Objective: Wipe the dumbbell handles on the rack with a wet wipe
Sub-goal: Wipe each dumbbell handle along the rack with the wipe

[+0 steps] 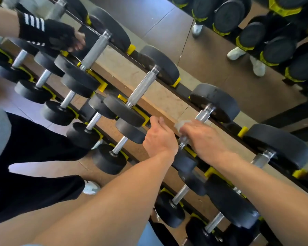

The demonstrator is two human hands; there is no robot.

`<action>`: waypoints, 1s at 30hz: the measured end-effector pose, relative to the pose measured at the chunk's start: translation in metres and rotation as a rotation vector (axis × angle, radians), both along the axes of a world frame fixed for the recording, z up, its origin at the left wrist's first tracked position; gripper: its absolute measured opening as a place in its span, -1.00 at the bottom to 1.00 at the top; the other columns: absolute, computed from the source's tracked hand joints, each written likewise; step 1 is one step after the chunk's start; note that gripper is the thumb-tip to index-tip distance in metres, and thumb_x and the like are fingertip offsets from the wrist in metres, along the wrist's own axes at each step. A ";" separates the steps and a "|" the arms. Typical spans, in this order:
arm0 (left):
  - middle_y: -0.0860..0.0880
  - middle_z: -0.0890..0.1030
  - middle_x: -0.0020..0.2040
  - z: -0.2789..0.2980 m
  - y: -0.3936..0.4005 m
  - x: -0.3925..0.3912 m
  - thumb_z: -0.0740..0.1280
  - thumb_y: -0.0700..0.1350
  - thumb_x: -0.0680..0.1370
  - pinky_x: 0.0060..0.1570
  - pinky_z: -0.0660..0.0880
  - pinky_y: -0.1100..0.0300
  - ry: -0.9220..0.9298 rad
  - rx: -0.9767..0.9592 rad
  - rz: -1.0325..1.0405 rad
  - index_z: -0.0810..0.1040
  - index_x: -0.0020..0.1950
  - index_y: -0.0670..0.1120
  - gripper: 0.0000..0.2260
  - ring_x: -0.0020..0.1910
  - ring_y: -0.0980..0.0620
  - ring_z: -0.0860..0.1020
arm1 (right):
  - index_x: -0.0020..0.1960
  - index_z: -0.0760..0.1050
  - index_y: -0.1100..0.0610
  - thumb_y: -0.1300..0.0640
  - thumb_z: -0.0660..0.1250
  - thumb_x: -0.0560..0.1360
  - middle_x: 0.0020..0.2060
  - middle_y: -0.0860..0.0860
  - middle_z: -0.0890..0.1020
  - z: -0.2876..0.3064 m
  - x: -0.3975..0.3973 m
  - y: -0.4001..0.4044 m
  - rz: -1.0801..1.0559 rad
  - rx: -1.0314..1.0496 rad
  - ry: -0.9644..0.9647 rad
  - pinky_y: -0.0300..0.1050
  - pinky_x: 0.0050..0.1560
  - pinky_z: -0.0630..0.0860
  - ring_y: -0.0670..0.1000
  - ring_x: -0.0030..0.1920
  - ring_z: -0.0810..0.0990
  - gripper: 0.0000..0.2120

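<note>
Right hand point(203, 137) covers most of the dumbbell handle point(202, 116); wet wipe point(180, 125) mostly hidden under its fingers. Gloved hand point(60, 37) blurred (another person's, top left). Rack point(183, 89) cut off by the edges.

Steel dumbbell handle point(204, 116) on rack point(183, 89), translucent wet wipe point(180, 125) around it

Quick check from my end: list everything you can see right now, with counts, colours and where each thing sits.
dumbbells: a dozen or more, black heads, silver handles, on the tiers across the view
rack: one, dark rails, yellow cradles, diagonal
mirror: one, far right, reflects weights and white shoes
gloved hand: one, black glove, white stripes, top left, another person's
wet wipe: one, pale, under the right hand
left hand: centre, fingers curled, apparently holding nothing
right hand: grips wipe around a top-tier handle
</note>
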State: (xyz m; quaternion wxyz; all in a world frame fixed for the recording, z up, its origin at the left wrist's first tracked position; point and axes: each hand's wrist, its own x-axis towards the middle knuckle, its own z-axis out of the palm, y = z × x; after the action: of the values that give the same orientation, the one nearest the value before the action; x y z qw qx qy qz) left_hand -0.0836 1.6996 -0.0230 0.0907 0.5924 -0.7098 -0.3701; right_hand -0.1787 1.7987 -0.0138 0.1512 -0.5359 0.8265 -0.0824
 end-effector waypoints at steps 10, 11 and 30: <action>0.10 0.52 -0.29 -0.005 0.001 0.000 -0.04 0.09 0.71 -0.29 0.33 0.16 0.030 0.005 0.011 0.36 0.12 0.04 -0.76 -0.36 0.11 0.46 | 0.06 0.57 -0.14 0.02 0.26 0.63 -0.07 -0.16 0.65 0.025 0.030 0.036 -0.797 -0.164 -0.861 -0.11 0.00 0.59 -0.12 0.04 0.62 -0.88; 0.11 0.51 -0.30 -0.005 0.001 0.000 -0.04 0.09 0.71 -0.30 0.33 0.17 0.033 0.012 0.009 0.36 0.13 0.04 -0.76 -0.36 0.13 0.45 | 0.06 0.57 -0.13 0.03 0.26 0.64 -0.07 -0.16 0.63 0.025 0.024 0.036 -0.989 -0.260 -0.791 -0.17 -0.05 0.55 -0.10 0.05 0.61 -0.88; 0.10 0.46 -0.29 0.001 -0.002 0.001 -0.06 0.09 0.71 -0.36 0.20 0.21 -0.007 0.053 -0.052 0.29 0.07 0.05 -0.79 -0.38 0.16 0.38 | 0.17 0.60 -0.13 0.09 0.29 0.62 -0.01 -0.13 0.66 -0.005 0.018 0.027 -1.406 -0.260 -0.793 -0.06 0.00 0.56 -0.06 0.05 0.61 -0.80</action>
State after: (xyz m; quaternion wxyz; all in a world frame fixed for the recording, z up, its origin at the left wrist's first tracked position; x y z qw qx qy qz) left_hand -0.0822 1.6980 -0.0225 0.0628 0.5771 -0.7152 -0.3892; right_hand -0.1611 1.8253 -0.0186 0.2817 0.1635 0.8385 -0.4367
